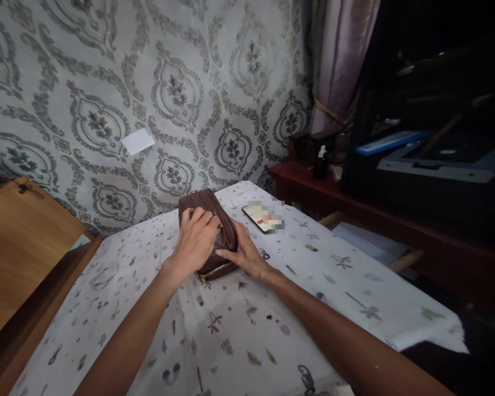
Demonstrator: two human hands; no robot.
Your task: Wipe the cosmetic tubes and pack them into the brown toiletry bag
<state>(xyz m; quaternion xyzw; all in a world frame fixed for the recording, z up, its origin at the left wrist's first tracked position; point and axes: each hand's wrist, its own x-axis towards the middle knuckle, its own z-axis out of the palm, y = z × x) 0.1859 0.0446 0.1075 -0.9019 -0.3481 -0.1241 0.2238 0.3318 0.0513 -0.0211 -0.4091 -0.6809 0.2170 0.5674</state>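
Observation:
A brown leather-like bag (pixel 206 199) with brass-coloured zippers lies on the patterned white cloth, in the middle of the head view. My left hand (pixel 197 236) rests on top of it, fingers bent and closed over its upper face near a zipper; the fingertips are partly hidden. Around the bag's right side my right hand (pixel 244 252) is closed, its thumb on the near face and its fingers along the far side. A zipper (pixel 214 270) runs along the bag's lower near edge. Just right of the bag lies a phone (pixel 258 217) with a lit screen, partly blurred out.
The white printed cloth (pixel 231 341) covers the surface under the bag. A wooden board (pixel 28 247) stands at left, a dark red cabinet (pixel 297 179) at right with an open drawer (pixel 367 242) and a small black bottle (pixel 320 164). A patterned wall (pixel 206 82) rises behind.

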